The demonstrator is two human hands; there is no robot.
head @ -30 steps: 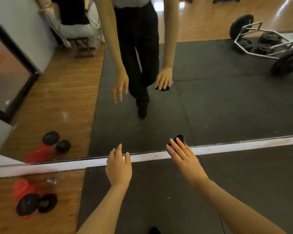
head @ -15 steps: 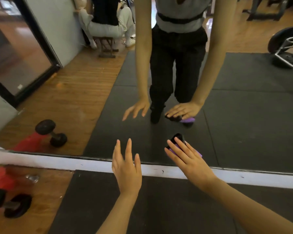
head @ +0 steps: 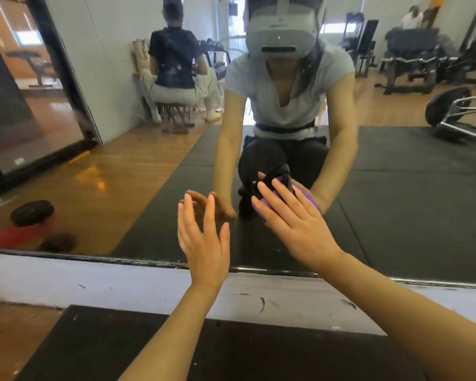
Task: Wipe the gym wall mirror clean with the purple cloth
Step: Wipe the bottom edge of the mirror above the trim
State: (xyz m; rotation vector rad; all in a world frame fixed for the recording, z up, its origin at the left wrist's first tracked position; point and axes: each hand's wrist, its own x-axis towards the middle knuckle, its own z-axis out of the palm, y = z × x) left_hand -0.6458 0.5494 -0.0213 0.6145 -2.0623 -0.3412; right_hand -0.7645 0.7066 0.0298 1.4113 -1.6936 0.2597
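The wall mirror [head: 396, 210] fills the upper view, its lower edge just above a white baseboard strip. My right hand [head: 297, 224] lies flat against the glass, pressing the purple cloth [head: 305, 195] to it; only the cloth's edges peek out around my fingers, with a dark part bunched above the fingertips. My left hand [head: 204, 240] hovers beside it, fingers spread and empty, close to the glass; I cannot tell whether it touches. The mirror reflects me crouching with both arms stretched forward.
The white baseboard [head: 66, 281] runs below the mirror, with a black rubber mat [head: 204, 350] and wooden floor [head: 8, 331] beneath. Reflected: a black-and-red dumbbell [head: 33, 215] at left, a seated person [head: 176, 70] behind, weight plates and a rack [head: 456, 116] at right.
The view has tilted upward and closer to the mirror. Both hands have risen from the mirror's bottom edge higher up the glass, the right keeping the cloth pressed under it.
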